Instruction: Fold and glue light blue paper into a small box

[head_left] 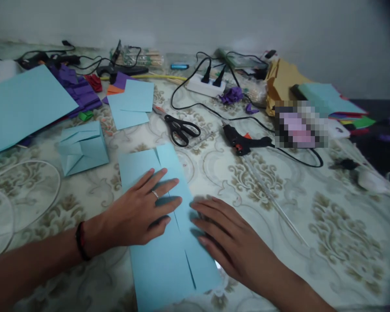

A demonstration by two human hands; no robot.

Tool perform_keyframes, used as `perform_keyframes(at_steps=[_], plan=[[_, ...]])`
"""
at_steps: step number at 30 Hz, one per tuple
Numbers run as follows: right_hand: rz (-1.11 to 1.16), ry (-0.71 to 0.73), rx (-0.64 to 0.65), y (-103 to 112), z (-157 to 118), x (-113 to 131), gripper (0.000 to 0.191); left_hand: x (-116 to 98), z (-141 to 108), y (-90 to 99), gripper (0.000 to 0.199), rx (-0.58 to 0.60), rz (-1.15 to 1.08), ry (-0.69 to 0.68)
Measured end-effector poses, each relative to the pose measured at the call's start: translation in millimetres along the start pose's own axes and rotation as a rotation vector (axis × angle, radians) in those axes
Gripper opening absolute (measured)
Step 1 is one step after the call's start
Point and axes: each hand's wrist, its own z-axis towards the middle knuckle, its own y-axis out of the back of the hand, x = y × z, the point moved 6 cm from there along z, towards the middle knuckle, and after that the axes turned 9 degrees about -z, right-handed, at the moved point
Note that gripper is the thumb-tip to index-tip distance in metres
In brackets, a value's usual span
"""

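A long sheet of light blue paper (159,273), with its sides folded inward, lies flat on the table before me. My left hand (146,208) presses on its upper half, fingers spread, with a ring on one finger. My right hand (224,234) rests along the paper's right edge, its fingers stretched out and holding nothing. Left of the sheet sits a folded light blue paper box shape (83,148). Beyond the sheet lie two overlapping light blue paper pieces (131,102) and black-handled scissors (182,128).
A black glue gun (243,138) with a clear glue stick (276,203) lies at right, its cord curving behind. A white power strip (206,85) holds two plugs. Large blue paper (29,108) and purple crumpled paper (84,93) lie left, near white wire hoops (59,182).
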Motion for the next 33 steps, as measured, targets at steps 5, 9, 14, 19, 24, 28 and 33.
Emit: perform_keyframes(at_steps=[5,9,14,19,24,28,33], plan=[[-0.082,-0.026,-0.001,-4.1,17.6,-6.7,0.027,10.2,0.1,2.3,0.054,-0.076,-0.035,0.021],[-0.109,-0.021,-0.025,-6.7,27.9,-9.0,0.028,25.1,7.1,8.8,0.039,-0.111,0.012,0.094],[-0.136,-0.005,-0.003,-9.2,33.9,-7.4,0.028,32.3,21.4,8.8,0.034,-0.099,0.069,0.142],[-0.174,0.017,0.015,-11.9,36.0,-7.7,0.030,30.8,23.0,5.3,0.041,-0.155,0.085,0.219],[-0.246,0.048,0.031,-15.8,36.7,-8.3,0.043,29.6,19.1,5.0,0.042,-0.190,0.059,0.244],[-0.332,0.046,0.023,-18.2,37.0,-6.4,0.046,30.6,18.9,4.2,0.044,-0.192,0.056,0.251],[-0.401,-0.003,0.034,-21.6,41.8,-4.3,0.049,29.8,21.0,3.8,0.042,-0.171,0.077,0.250]])
